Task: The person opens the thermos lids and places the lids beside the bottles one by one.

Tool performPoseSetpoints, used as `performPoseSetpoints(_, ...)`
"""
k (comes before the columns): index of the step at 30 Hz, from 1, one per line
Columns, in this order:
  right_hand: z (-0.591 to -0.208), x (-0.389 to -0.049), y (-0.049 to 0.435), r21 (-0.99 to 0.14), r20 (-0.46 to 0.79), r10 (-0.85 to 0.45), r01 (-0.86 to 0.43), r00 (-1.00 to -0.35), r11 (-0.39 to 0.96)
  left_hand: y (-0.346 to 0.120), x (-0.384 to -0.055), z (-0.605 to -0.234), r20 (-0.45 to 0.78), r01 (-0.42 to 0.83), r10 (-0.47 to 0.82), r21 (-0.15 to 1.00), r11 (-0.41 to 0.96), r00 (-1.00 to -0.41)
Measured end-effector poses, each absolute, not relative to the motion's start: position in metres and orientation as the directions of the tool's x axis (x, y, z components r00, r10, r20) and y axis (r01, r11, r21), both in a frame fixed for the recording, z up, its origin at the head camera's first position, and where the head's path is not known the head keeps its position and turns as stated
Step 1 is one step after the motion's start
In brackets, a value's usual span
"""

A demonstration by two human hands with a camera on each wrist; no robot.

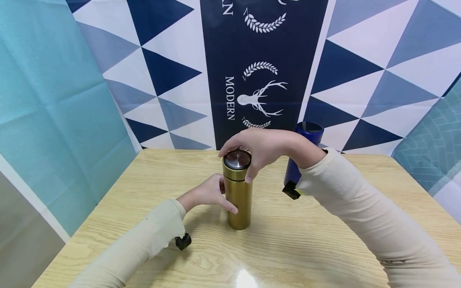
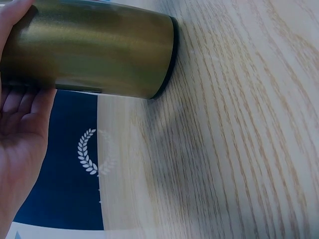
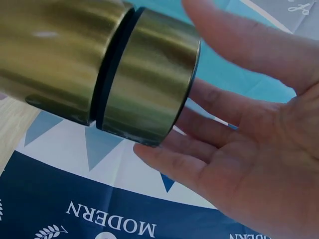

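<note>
White "MODERN" [image 1: 229, 98] runs sideways down the navy fabric panel [image 1: 263, 48], beyond the pale wooden desk's [image 1: 295, 240] far edge, clipped "RN" [image 1: 227, 8] above!

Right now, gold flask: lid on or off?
On: the lid caps the gold flask, with a dark ring between them. Whether it's screwed tight: cannot tell.

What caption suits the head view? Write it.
Left grip holds an upright gold cylindrical metallic flask; right grip spans its silver-topped lid.
</note>
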State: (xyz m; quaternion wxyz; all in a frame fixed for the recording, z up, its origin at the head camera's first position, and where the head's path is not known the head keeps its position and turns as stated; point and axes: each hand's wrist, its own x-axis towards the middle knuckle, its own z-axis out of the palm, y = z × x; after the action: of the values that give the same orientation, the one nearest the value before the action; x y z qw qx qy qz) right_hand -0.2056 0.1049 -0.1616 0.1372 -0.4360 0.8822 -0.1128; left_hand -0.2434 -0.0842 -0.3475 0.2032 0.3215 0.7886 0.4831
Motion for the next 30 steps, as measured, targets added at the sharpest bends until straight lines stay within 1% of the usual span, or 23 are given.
performPoseSetpoints(4,-0.1624,-0.2005,0.1052,-0.290,-0.100,-0.787,-0.739,-0.609,0.608,-0.0837,-0.2431,-0.3459,-0.002,0.318,0.702,0.890,0.325,-0.712)
performPoseSetpoints(9,-0.1645,-0.1965,0.1043,-0.260,-0.069,-0.736,-0.700,-0.674,0.665,-0.0830,-0.2430,-0.3461,-0.012,0.309,0.691,0.889,0.339,-0.723)
performPoseSetpoints(15,-0.1670,-0.1952,0.1047,-0.304,-0.071,-0.675,-0.629,-0.734,0.715,-0.0823,-0.2425,-0.3467,-0.026,0.294,0.685,0.891,0.346,-0.728)
performPoseSetpoints(19,-0.1681,-0.1964,0.1049,-0.313,-0.061,-0.679,-0.632,-0.732,0.709,-0.0823,-0.2425,-0.3479,-0.028,0.288,0.684,0.894,0.343,-0.729)
performPoseSetpoints(24,-0.1693,-0.1992,0.1064,-0.310,-0.039,-0.711,-0.668,-0.703,0.677,-0.0824,-0.2423,-0.3477,-0.027,0.288,0.684,0.894,0.342,-0.729)
performPoseSetpoints(30,-0.1670,-0.1992,0.1068,-0.289,-0.048,-0.731,-0.691,-0.681,0.662,-0.0828,-0.2427,-0.3485,-0.021,0.291,0.687,0.896,0.335,-0.726)
